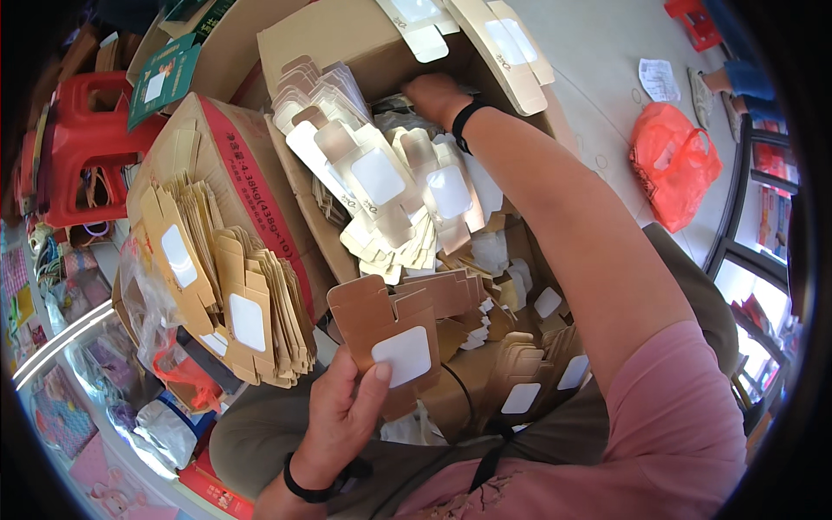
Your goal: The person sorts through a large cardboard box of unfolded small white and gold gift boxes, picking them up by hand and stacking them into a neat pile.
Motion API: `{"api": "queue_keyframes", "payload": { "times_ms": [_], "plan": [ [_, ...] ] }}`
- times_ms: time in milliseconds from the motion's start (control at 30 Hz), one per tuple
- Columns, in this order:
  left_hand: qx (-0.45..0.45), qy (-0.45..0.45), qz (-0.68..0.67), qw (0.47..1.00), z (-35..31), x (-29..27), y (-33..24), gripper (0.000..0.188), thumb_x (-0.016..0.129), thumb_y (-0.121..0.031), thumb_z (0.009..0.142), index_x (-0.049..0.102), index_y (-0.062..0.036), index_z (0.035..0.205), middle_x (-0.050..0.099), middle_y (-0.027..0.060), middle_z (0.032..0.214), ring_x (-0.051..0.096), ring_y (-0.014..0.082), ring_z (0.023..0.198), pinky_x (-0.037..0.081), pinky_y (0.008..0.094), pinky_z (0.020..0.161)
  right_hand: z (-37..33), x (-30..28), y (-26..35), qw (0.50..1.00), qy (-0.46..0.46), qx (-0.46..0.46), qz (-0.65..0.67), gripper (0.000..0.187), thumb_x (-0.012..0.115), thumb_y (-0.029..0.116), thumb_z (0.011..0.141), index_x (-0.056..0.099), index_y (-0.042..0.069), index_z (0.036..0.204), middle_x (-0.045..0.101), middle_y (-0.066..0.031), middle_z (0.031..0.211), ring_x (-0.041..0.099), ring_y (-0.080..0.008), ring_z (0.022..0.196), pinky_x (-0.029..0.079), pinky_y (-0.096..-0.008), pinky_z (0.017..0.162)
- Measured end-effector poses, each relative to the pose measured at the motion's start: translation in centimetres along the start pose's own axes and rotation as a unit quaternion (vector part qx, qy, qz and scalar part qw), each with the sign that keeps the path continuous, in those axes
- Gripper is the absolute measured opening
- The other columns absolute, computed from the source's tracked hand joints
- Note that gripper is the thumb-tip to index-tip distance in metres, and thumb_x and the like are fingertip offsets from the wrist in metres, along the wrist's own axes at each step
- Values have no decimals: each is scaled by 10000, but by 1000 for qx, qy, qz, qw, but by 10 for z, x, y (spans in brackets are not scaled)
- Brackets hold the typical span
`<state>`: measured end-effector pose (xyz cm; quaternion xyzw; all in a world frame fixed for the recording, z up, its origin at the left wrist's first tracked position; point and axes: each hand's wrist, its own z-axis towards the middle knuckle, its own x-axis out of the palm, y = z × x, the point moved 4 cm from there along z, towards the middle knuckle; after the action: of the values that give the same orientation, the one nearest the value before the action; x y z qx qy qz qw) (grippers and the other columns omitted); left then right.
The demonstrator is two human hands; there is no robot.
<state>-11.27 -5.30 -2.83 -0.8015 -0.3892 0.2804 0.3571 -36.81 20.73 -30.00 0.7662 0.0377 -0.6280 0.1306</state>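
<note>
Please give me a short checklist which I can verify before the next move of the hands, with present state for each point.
1. Left hand has a grip on the brown carton: ok, thumb in front.
2. Held carton is unobstructed at its top edge: ok, no hand covers it.
3. Right hand holds something: cannot tell, its fingertips are hidden inside the large cardboard box.
4. Pale cartons lie in one even stack: not ok, they are fanned and uneven.
5. Red plastic bag is away from both hands: ok, on the floor at right.

left fingers (370, 396) hold brown carton (374, 314) | right fingers (422, 89) inside cardboard box (303, 42)
</note>
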Motion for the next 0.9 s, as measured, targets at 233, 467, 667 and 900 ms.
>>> {"api": "queue_keyframes", "payload": {
  "times_ms": [233,467,667,900],
  "plan": [
    [49,-16,38,998,-10,0,-10,210,548,-177,1015,555,-9,1142,626,70,844,555,93,740,482,268,676,-33,-44,9,992,-91,-58,62,157,636,62,793,637,48,950,701,-152,892,689,-350,879,562,-444,752],
    [130,-20,67,989,-24,4,-20,213,548,-191,1015,558,-9,1125,619,54,837,526,87,728,476,261,678,-75,-120,28,974,-177,-58,131,194,649,110,808,591,40,979,676,-159,889,661,-358,865,528,-455,777],
    [81,-16,-110,990,-31,7,-6,246,528,-182,1016,573,-15,1190,633,11,990,542,58,873,470,249,790,-132,-189,47,948,-163,89,260,248,666,198,823,601,11,972,667,-186,839,658,-332,832,515,-413,751],
    [122,-33,-283,951,-14,-8,9,348,511,-163,1003,534,19,1298,644,63,1180,619,127,1054,488,273,924,-216,-185,71,650,13,144,746,417,656,246,907,585,30,1257,665,-77,1179,660,-180,1026,529,-354,919]
  ]
}}
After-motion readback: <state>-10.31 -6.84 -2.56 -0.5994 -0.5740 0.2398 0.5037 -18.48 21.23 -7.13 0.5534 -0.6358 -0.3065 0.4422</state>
